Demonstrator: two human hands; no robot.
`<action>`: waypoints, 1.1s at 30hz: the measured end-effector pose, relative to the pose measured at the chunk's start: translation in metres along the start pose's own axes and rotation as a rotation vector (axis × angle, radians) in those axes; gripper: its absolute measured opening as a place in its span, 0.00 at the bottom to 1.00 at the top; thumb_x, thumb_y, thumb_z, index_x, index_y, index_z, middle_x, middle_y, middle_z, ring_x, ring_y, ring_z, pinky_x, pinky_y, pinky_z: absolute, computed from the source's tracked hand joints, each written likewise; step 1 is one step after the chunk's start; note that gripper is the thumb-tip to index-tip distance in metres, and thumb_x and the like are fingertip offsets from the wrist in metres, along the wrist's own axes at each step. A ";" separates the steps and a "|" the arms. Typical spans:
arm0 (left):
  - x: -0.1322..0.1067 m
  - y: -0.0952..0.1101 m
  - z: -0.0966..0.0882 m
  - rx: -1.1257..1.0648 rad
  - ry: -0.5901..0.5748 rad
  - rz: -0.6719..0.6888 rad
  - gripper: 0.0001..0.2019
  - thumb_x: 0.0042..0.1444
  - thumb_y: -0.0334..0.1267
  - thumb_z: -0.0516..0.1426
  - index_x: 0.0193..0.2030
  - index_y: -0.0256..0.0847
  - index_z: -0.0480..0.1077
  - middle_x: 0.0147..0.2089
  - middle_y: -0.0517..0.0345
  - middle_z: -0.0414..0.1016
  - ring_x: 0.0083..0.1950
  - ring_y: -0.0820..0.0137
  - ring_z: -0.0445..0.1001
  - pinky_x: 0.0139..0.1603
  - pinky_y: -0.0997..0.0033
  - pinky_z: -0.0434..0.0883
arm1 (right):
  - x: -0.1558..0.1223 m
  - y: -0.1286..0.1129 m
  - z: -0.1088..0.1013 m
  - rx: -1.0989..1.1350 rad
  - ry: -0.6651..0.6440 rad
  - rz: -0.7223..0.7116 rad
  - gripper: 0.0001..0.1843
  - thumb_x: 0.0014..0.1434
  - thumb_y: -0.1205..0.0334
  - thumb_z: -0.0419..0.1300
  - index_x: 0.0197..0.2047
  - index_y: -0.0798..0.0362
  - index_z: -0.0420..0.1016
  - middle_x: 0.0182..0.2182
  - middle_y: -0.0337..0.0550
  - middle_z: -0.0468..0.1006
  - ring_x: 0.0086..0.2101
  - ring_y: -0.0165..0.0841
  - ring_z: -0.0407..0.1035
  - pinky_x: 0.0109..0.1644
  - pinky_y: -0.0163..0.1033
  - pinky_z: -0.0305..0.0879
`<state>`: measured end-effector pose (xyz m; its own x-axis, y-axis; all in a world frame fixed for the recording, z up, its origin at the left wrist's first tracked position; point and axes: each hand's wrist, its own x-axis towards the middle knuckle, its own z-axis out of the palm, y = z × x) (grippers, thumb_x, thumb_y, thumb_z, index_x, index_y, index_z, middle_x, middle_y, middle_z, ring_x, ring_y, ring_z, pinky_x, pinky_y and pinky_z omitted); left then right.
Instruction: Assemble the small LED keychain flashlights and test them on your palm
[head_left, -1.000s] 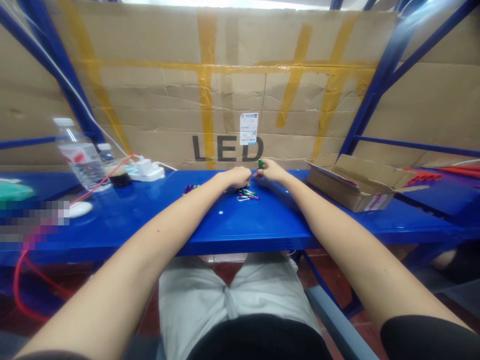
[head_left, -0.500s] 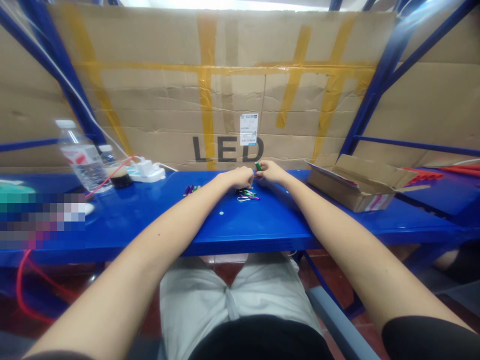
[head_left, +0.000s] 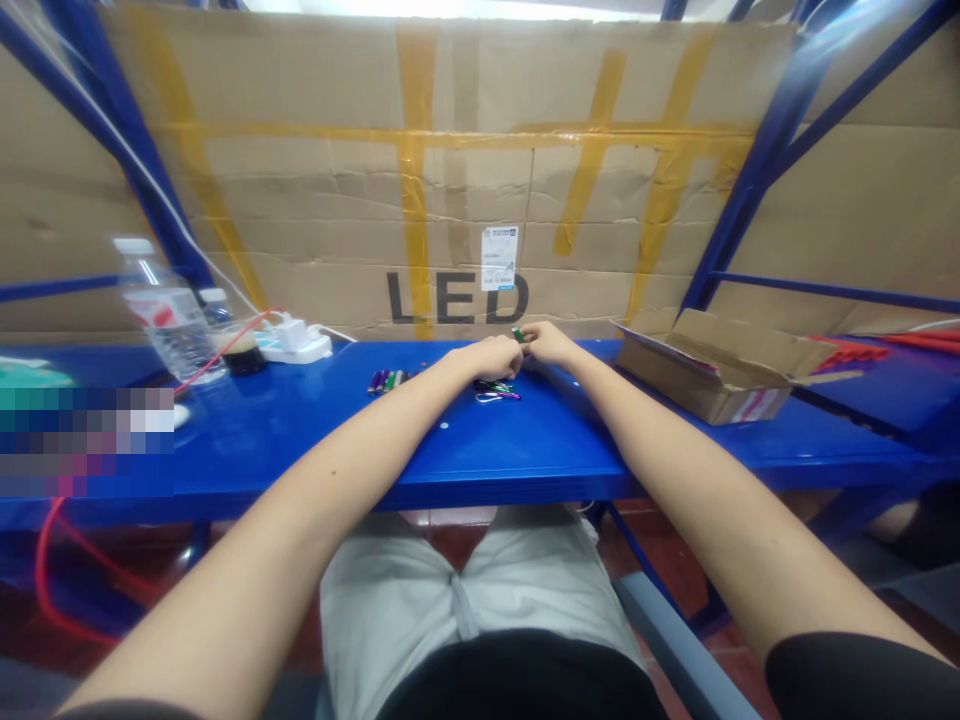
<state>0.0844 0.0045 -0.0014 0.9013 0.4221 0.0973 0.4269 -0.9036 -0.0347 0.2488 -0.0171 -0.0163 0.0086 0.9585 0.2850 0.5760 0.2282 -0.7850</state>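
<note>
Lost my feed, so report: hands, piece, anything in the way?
Left hand and right hand closed on small green piece. Coloured clips loose on blue bench beneath. Nothing blocking.

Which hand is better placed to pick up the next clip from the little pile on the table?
Left, probably. The left hand is nearest the clip pile; the right hand is farther off and pinches the green piece.

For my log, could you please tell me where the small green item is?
Head view, centre: the small green item is pinched between the left hand and right hand over the blue table.
</note>
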 end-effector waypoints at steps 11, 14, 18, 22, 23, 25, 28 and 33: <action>-0.003 -0.006 0.003 -0.053 0.031 -0.052 0.06 0.52 0.30 0.60 0.25 0.38 0.74 0.26 0.55 0.74 0.28 0.67 0.71 0.32 0.67 0.63 | 0.006 0.007 0.001 0.054 -0.037 0.005 0.12 0.47 0.81 0.64 0.34 0.58 0.80 0.26 0.43 0.81 0.27 0.31 0.71 0.35 0.35 0.67; -0.007 -0.005 0.002 -0.027 0.076 -0.056 0.07 0.52 0.28 0.59 0.24 0.38 0.72 0.25 0.55 0.72 0.27 0.67 0.69 0.31 0.67 0.62 | 0.005 0.007 0.001 0.051 -0.046 0.013 0.12 0.47 0.81 0.63 0.33 0.58 0.79 0.25 0.42 0.80 0.26 0.31 0.70 0.32 0.35 0.65; -0.014 -0.011 0.000 -0.057 0.191 -0.080 0.05 0.53 0.26 0.58 0.31 0.37 0.74 0.30 0.54 0.76 0.31 0.66 0.72 0.33 0.69 0.64 | 0.002 0.004 0.000 0.033 -0.067 -0.003 0.10 0.47 0.80 0.63 0.31 0.57 0.78 0.23 0.40 0.77 0.23 0.29 0.65 0.30 0.34 0.61; -0.018 -0.023 -0.004 -0.165 0.418 -0.065 0.05 0.55 0.26 0.60 0.38 0.36 0.75 0.38 0.53 0.80 0.40 0.66 0.76 0.41 0.70 0.68 | -0.002 -0.002 0.000 0.045 -0.085 -0.039 0.11 0.47 0.79 0.61 0.32 0.58 0.79 0.24 0.40 0.77 0.25 0.28 0.65 0.32 0.35 0.62; -0.019 -0.025 -0.005 -0.179 0.473 -0.057 0.04 0.56 0.27 0.60 0.38 0.36 0.75 0.38 0.53 0.80 0.41 0.66 0.76 0.42 0.69 0.69 | -0.003 -0.003 0.000 0.056 -0.096 -0.040 0.11 0.47 0.79 0.61 0.33 0.58 0.79 0.25 0.40 0.77 0.25 0.29 0.66 0.32 0.35 0.62; -0.020 -0.027 -0.007 -0.196 0.560 -0.040 0.02 0.56 0.28 0.62 0.36 0.36 0.75 0.37 0.54 0.79 0.42 0.66 0.75 0.44 0.68 0.69 | -0.004 -0.006 0.000 0.079 -0.118 -0.048 0.12 0.46 0.78 0.62 0.34 0.58 0.80 0.26 0.41 0.78 0.26 0.30 0.67 0.33 0.36 0.63; -0.019 -0.023 -0.007 -0.241 0.643 -0.030 0.04 0.53 0.26 0.62 0.33 0.37 0.73 0.35 0.56 0.77 0.39 0.68 0.74 0.42 0.69 0.68 | -0.005 -0.008 0.001 0.107 -0.138 -0.093 0.09 0.47 0.77 0.62 0.32 0.58 0.79 0.26 0.41 0.77 0.26 0.29 0.66 0.33 0.36 0.63; -0.016 -0.016 -0.003 -0.260 0.704 0.008 0.07 0.51 0.24 0.62 0.31 0.38 0.70 0.34 0.58 0.73 0.39 0.69 0.71 0.42 0.70 0.68 | -0.007 -0.010 0.004 0.187 -0.162 -0.115 0.09 0.45 0.77 0.63 0.31 0.57 0.78 0.26 0.41 0.78 0.27 0.30 0.67 0.34 0.36 0.64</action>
<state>0.0633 0.0123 0.0005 0.6074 0.3479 0.7142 0.3108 -0.9314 0.1894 0.2393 -0.0250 -0.0128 -0.1878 0.9358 0.2984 0.4045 0.3505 -0.8447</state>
